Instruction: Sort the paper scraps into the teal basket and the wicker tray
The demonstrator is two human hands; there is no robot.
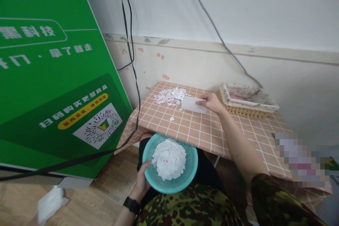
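Note:
My left hand (143,179) grips the left rim of a round teal plastic basket (191,173), which rests over my lap just below the table edge. Inside it lies a heap of small white paper scraps (169,160) with a red bit among them. Over the table, my right hand (211,102) pinches the right end of a white card (192,104). The card's left edge is at a pile of white and pinkish paper scraps (170,96). A few loose scraps (172,118) lie nearer the front edge.
A checkered brown cloth covers the table (203,136). A lined wicker basket (243,111) stands at the back right against the wall. Black cables (136,88) hang on the left before a green panel (53,77). A white bag (51,203) lies on the floor.

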